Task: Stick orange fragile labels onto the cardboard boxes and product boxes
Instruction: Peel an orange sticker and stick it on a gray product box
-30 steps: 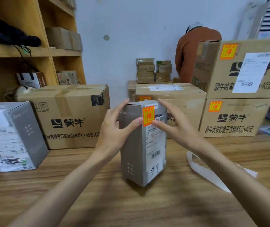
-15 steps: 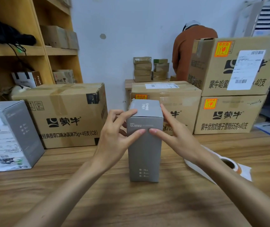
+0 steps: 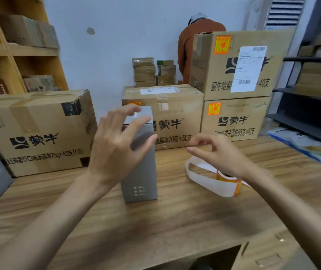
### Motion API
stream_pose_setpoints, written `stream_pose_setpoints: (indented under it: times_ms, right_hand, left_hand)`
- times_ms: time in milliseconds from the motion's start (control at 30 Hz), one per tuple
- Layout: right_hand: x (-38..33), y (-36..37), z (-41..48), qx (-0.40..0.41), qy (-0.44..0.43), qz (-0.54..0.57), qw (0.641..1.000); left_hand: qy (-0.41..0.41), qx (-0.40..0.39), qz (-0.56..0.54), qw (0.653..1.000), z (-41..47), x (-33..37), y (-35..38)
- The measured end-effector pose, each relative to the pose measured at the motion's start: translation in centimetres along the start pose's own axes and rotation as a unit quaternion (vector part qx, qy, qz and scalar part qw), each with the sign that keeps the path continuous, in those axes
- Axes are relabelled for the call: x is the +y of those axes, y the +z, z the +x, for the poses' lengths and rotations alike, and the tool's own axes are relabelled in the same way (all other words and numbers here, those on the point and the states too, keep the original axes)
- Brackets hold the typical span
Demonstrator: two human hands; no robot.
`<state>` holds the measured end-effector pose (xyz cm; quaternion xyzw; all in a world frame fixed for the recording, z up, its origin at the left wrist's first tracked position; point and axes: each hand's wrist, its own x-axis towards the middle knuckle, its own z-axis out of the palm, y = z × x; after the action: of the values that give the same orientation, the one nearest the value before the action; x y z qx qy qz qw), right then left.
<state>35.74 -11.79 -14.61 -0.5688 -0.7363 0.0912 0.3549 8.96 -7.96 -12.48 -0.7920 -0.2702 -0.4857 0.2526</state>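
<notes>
While my left hand rests on the upper part of the grey product box, its fingers spread and only lightly bent against the top edge and near face rather than wrapped round it, my right hand hangs over the label roll. That hand's fingers are loosely curled, thumb close to the forefinger, with nothing between them that I can make out through the blur.

The box stands upright near the middle of the table, long axis vertical. No orange label shows on the faces turned toward me. The roll lies on the table to the right of the box, apart from it. It sits just below my right fingertips and slightly nearer to me, partly hidden by my wrist. Its core seems to face upward, and the white backing strip loops out from it to the left, toward the box.

So the right hand is plainly the nearer one to the roll. I judge the next move to be a short drop straight down to peel a label, with the left steadying the tall box against tipping. The large cardboard box at the left shows no orange label on its front, so it probably needs one too.
</notes>
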Motion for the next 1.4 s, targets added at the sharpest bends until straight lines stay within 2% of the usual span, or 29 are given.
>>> stream_pose_setpoints:
  times_ms: [67, 133, 167, 267, 367, 467, 533, 767, 1067, 1200, 1400]
  right_hand:
    - [2.1, -1.5, -1.7, -0.016, 0.034, -0.050, 0.998]
    - [4.0, -2.5, -3.3, -0.039, 0.070, -0.092, 0.993]
    - [5.0, -2.9, -4.0, -0.051, 0.082, -0.107, 0.990]
    - [7.1, -3.7, -6.0, -0.070, 0.096, -0.126, 0.985]
    - [8.6, -4.2, -7.5, -0.077, 0.098, -0.127, 0.984]
    - [9.7, -4.1, -8.4, -0.095, 0.094, -0.112, 0.985]
    - [10.4, -3.8, -8.5, -0.101, 0.095, -0.096, 0.986]
    - [10.9, -1.8, -8.0, -0.068, 0.074, -0.095, 0.990]
    - [9.2, -0.4, -7.5, -0.057, 0.086, -0.175, 0.979]
    - [9.1, -0.5, -7.7, -0.052, 0.078, -0.161, 0.982]
    - [9.3, -0.5, -8.0, -0.043, 0.069, -0.152, 0.985]
  left_hand:
    - [0.079, 0.003, -0.033, 0.996, 0.0, 2.8, 1.9]
    - [0.117, -0.075, -0.100, 0.985, -0.5, 5.9, 4.4]
    - [0.096, -0.139, -0.140, 0.976, -0.8, 7.4, 5.7]
    - [-0.035, -0.311, -0.213, 0.926, -2.2, 11.3, 9.9]
    - [-0.121, -0.395, -0.244, 0.877, -3.3, 13.6, 12.9]
    - [-0.208, -0.397, -0.298, 0.843, -4.1, 14.1, 14.4]
    - [-0.221, -0.399, -0.313, 0.833, -4.3, 14.0, 14.9]
    - [-0.232, -0.370, -0.306, 0.846, -4.2, 11.5, 14.7]
    - [-0.200, -0.402, -0.248, 0.858, -3.9, 9.7, 13.8]
    - [-0.163, -0.412, -0.284, 0.851, -3.3, 10.6, 14.4]
    - [-0.174, -0.400, -0.318, 0.842, -2.8, 11.6, 14.9]
